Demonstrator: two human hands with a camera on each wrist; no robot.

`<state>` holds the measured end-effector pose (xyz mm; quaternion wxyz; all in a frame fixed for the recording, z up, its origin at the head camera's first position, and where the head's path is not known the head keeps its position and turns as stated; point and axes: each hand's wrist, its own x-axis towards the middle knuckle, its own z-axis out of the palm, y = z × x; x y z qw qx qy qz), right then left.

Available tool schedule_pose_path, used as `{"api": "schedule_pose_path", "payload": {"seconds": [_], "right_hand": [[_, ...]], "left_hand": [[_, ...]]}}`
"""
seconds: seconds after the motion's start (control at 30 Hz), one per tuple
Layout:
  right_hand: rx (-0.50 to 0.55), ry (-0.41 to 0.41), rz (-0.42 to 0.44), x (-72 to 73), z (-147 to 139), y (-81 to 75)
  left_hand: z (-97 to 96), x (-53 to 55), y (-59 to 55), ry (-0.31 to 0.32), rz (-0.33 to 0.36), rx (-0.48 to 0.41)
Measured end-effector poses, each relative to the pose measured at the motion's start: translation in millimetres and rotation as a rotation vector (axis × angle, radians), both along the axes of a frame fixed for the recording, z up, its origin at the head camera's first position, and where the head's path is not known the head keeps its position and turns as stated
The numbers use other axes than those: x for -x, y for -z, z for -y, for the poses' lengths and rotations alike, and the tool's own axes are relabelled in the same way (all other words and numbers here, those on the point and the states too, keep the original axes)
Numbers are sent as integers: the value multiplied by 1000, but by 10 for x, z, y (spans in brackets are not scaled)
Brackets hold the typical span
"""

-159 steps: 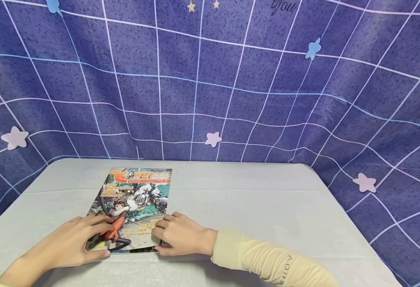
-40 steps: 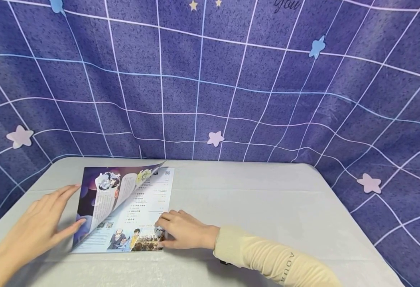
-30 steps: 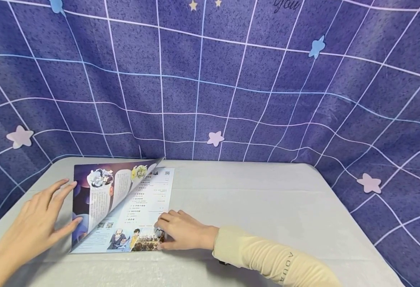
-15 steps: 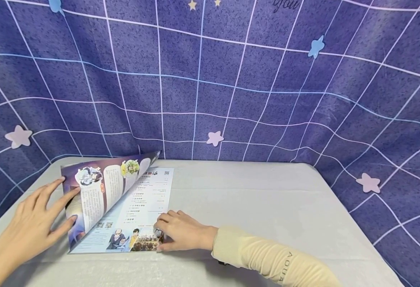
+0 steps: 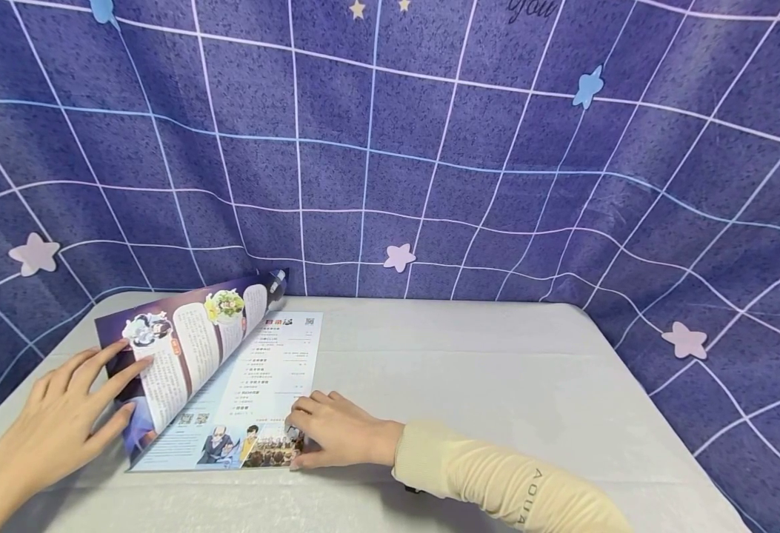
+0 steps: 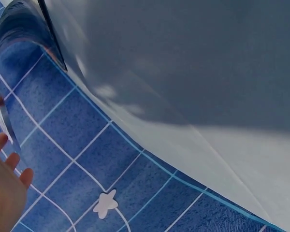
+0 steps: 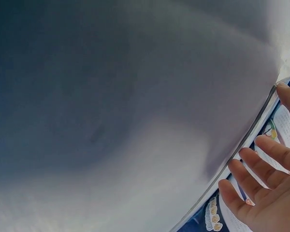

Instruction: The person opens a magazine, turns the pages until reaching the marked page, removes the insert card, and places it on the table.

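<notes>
An illustrated magazine (image 5: 270, 385) lies on the table, showing a page of print with cartoon pictures along its near edge. Its front leaf (image 5: 196, 333) is raised and curls over to the left, with a purple, text-covered inner face. My left hand (image 5: 63, 414) is at the leaf's left side, its fairly straight fingers (image 5: 138, 365) touching that face. In the left wrist view only part of the left hand (image 6: 5, 188) shows beside the leaf. My right hand (image 5: 336, 429) rests on the magazine's near right corner. The right wrist view shows the right hand (image 7: 270, 188) with its fingers along the magazine's edge.
A pale cloth covers the table (image 5: 496, 385), which stretches to the right of the magazine. Behind it hangs a blue-purple curtain (image 5: 336, 178) with a grid and star pattern, touching or close to the table's back edge. A small dark object (image 5: 415, 488) shows under the right sleeve.
The magazine's cover, shut at first, is now lifted open. Over the last second the leaf has curled farther left and its far corner has risen; the left hand moved slightly with it. The right hand stayed put.
</notes>
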<state>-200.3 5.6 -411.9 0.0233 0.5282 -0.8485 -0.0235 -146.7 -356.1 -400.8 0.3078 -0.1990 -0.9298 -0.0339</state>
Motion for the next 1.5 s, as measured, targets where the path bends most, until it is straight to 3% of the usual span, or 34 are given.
{"api": "schedule_pose_path", "payload": {"seconds": [0.27,0.63,0.97,1.5], "right_hand": [[-19,15,1,-9,15,9],[-20,8,-36,-14,26,15],[-45,16,-64,-20,46,22],[-24,1,-81,-28,33,6]], "left_hand": [[11,-16,22,-22,25,-23],[11,-18,50,-115,57,-4],[23,-16,54,-148,-23,-15],[58,-21,52,-113,-41,-8]]}}
